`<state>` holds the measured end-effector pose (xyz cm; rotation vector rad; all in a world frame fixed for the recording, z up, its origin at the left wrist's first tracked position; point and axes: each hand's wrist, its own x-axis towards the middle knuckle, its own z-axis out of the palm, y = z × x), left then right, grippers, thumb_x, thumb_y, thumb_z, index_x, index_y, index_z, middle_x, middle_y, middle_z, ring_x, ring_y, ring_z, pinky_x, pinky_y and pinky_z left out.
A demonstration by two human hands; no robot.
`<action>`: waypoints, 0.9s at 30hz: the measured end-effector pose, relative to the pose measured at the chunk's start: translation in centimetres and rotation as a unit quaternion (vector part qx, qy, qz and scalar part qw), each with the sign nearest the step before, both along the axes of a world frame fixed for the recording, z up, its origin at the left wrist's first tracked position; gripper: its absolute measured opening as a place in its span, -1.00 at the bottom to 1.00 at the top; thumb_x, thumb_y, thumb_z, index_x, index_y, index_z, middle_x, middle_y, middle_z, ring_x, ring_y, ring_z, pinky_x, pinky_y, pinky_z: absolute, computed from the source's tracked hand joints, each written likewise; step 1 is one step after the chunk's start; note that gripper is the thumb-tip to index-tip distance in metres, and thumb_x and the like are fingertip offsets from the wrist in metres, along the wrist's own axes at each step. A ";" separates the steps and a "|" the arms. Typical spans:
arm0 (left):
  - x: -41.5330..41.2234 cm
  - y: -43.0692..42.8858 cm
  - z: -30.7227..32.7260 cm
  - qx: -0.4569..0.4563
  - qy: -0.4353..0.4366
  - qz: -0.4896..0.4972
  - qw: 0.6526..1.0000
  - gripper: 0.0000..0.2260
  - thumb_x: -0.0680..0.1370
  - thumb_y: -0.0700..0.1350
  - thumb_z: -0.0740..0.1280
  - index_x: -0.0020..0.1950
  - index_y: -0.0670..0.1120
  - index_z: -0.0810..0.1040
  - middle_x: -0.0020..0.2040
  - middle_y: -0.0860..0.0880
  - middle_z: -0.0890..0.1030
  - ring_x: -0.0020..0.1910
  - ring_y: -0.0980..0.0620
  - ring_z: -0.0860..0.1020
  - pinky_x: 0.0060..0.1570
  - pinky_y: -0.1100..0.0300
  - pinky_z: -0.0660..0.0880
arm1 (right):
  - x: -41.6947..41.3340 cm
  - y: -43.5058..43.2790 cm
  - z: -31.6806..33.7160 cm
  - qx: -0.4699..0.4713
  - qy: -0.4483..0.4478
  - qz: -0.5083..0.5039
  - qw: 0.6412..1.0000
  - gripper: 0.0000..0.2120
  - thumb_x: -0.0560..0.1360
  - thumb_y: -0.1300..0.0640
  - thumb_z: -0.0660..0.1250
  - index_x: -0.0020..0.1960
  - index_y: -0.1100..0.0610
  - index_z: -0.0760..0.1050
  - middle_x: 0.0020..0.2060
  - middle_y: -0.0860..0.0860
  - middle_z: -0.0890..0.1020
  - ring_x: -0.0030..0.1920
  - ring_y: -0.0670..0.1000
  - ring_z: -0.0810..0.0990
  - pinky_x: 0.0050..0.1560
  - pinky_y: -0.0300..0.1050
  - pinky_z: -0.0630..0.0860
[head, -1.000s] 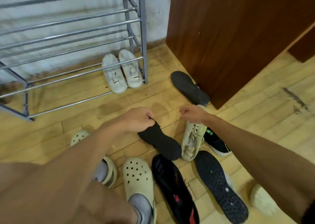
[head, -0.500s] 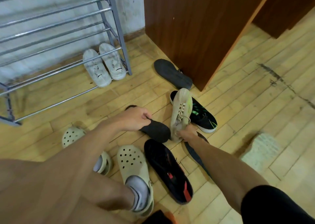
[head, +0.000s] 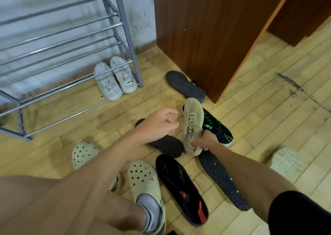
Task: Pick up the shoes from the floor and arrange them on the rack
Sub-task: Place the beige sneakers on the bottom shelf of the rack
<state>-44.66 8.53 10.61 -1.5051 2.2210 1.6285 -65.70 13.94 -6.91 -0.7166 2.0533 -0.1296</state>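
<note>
Head view: I look down at a scatter of shoes on the wooden floor (head: 268, 109), with the metal rack (head: 123, 43) up and to my left.
Right hand: my right hand (head: 204, 141) is clenched around the heel end of a beige sneaker (head: 192, 123), toe pointing away from me; gripping at the heel lets me carry it toe-first toward the rack.
Left hand: my left hand (head: 159, 125) hangs with fingers spread and nothing in it, just above a black shoe (head: 166, 143) lying on the floor; I judge that shoe to be its next pickup.
Beside the sneaker: a black shoe with green stripes (head: 216, 127) lies partly under it.
Other shoes on the floor: a grey shoe (head: 184, 86) turned sole up by the brown cabinet (head: 206, 38), a black and red shoe (head: 182, 188), a dark sole-up shoe (head: 223, 181), and a pale shoe (head: 286, 161) far right, blurred.
Under the rack: a white pair (head: 114, 79) sits side by side on the floor beneath the lowest rails.
My feet: I wear cream clogs (head: 143, 181).
Progress: the rails in view are bare, so I judge the arranging barely begun.
</note>
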 end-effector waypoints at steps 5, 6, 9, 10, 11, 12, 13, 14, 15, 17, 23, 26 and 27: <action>0.6 0.2 2.1 -0.006 -0.019 0.022 1.000 -0.69 0.56 -0.04 0.26 0.31 0.08 0.45 0.08 0.05 0.61 0.15 0.10 0.52 0.15 0.17 0.36 | -2.7 -2.4 7.9 0.016 0.031 0.161 0.986 -0.61 0.29 0.06 0.56 0.02 0.23 0.58 -0.15 0.13 0.70 -0.32 0.02 0.69 -0.18 -0.08 0.68; 0.8 0.0 2.6 -0.013 -0.029 0.028 0.999 -0.70 0.56 -0.04 0.27 0.30 0.08 0.46 0.09 0.04 0.60 0.15 0.10 0.52 0.15 0.16 0.37 | -3.0 -2.8 9.4 0.011 0.024 0.170 0.985 -0.61 0.30 0.08 0.56 0.04 0.24 0.58 -0.12 0.14 0.70 -0.27 0.04 0.70 -0.14 -0.06 0.68; 1.4 -0.7 4.8 -0.031 -0.038 0.063 0.997 -0.69 0.55 -0.06 0.27 0.30 0.02 0.47 0.12 -0.01 0.60 0.14 0.05 0.55 0.18 0.13 0.41 | -3.1 -3.7 13.5 -0.072 -0.015 0.170 0.983 -0.62 0.33 0.14 0.54 0.09 0.25 0.58 -0.05 0.14 0.66 -0.18 0.05 0.69 -0.18 -0.11 0.67; 1.5 -0.8 5.9 -0.039 -0.035 0.072 0.996 -0.69 0.55 -0.07 0.27 0.30 0.01 0.47 0.13 -0.02 0.59 0.13 0.04 0.56 0.14 0.16 0.43 | -2.8 -4.0 15.0 -0.112 -0.033 0.164 0.980 -0.63 0.34 0.16 0.54 0.09 0.26 0.59 -0.05 0.15 0.67 -0.18 0.04 0.69 -0.19 -0.12 0.67; 1.7 -1.0 7.2 -0.050 -0.029 0.078 0.995 -0.70 0.56 -0.07 0.26 0.29 0.00 0.46 0.14 -0.03 0.58 0.10 0.05 0.56 0.06 0.20 0.43 | -2.3 -4.5 16.6 -0.154 -0.056 0.156 0.974 -0.64 0.35 0.18 0.54 0.09 0.28 0.60 -0.04 0.17 0.69 -0.17 0.04 0.69 -0.16 -0.10 0.67; 1.9 -1.1 8.6 -0.064 -0.019 0.087 0.994 -0.70 0.56 -0.08 0.27 0.29 0.00 0.46 0.14 -0.03 0.58 0.06 0.08 0.56 -0.04 0.26 0.42 | -1.6 -4.9 18.4 -0.191 -0.081 0.147 0.967 -0.65 0.35 0.20 0.54 0.10 0.28 0.61 -0.04 0.18 0.70 -0.16 0.04 0.70 -0.11 -0.06 0.68; 2.1 -1.3 10.1 -0.079 -0.006 0.099 0.992 -0.71 0.55 -0.08 0.27 0.28 0.00 0.47 0.13 -0.03 0.58 0.01 0.12 0.55 -0.11 0.30 0.41 | -0.8 -5.4 20.3 -0.225 -0.107 0.143 0.958 -0.65 0.35 0.22 0.54 0.11 0.27 0.62 -0.02 0.17 0.71 -0.12 0.06 0.71 -0.06 -0.01 0.67; 2.4 -1.3 11.7 -0.096 0.007 0.116 0.989 -0.72 0.54 -0.09 0.29 0.26 0.00 0.47 0.10 -0.02 0.58 -0.04 0.14 0.54 -0.15 0.31 0.39 | 0.2 -5.9 22.4 -0.256 -0.128 0.144 0.947 -0.66 0.34 0.24 0.54 0.11 0.24 0.62 -0.01 0.15 0.71 -0.08 0.07 0.71 -0.02 0.03 0.66; 2.8 -1.3 13.4 -0.113 0.020 0.138 0.984 -0.71 0.53 -0.09 0.30 0.25 0.00 0.47 0.06 0.00 0.57 -0.07 0.14 0.53 -0.15 0.30 0.40 | 1.4 -6.4 24.5 -0.287 -0.144 0.150 0.935 -0.68 0.34 0.26 0.54 0.08 0.20 0.63 -0.01 0.14 0.70 -0.06 0.09 0.71 0.00 0.05 0.66; 4.2 -1.5 16.3 -0.144 0.039 0.179 0.973 -0.64 0.51 -0.08 0.32 0.30 -0.03 0.42 0.00 0.00 0.55 -0.08 0.08 0.53 -0.12 0.20 0.45 | 4.2 -7.3 28.7 -0.348 -0.165 0.170 0.907 -0.71 0.34 0.27 0.54 0.04 0.14 0.63 -0.03 0.13 0.70 -0.10 0.05 0.71 -0.06 0.01 0.67; 12.7 -2.2 24.1 -0.190 0.080 0.309 0.928 -0.54 0.50 -0.13 0.34 0.36 -0.12 0.31 0.05 -0.07 0.59 -0.01 -0.05 0.60 -0.02 0.00 0.59 | 15.0 -9.7 39.4 -0.450 -0.275 0.205 0.825 -0.65 0.38 0.36 0.48 0.15 0.24 0.57 -0.12 0.07 0.70 -0.26 -0.07 0.70 -0.27 -0.20 0.64; 19.0 -1.4 25.9 -0.189 0.168 0.374 0.892 -0.65 0.48 -0.17 0.39 0.26 -0.12 0.49 0.07 -0.04 0.65 -0.02 -0.01 0.63 -0.12 0.08 0.60 | 21.6 -10.9 42.2 -0.471 -0.312 0.234 0.791 -0.71 0.38 0.36 0.48 0.06 0.18 0.61 -0.08 0.08 0.72 -0.10 0.04 0.71 -0.10 -0.07 0.67; 21.3 -1.0 26.3 -0.183 0.195 0.395 0.879 -0.65 0.47 -0.21 0.40 0.26 -0.15 0.51 0.08 -0.06 0.66 -0.02 -0.02 0.64 -0.14 0.10 0.61 | 23.9 -11.0 42.7 -0.470 -0.326 0.246 0.783 -0.72 0.37 0.36 0.48 0.05 0.16 0.61 -0.06 0.08 0.72 -0.05 0.08 0.70 -0.06 -0.04 0.66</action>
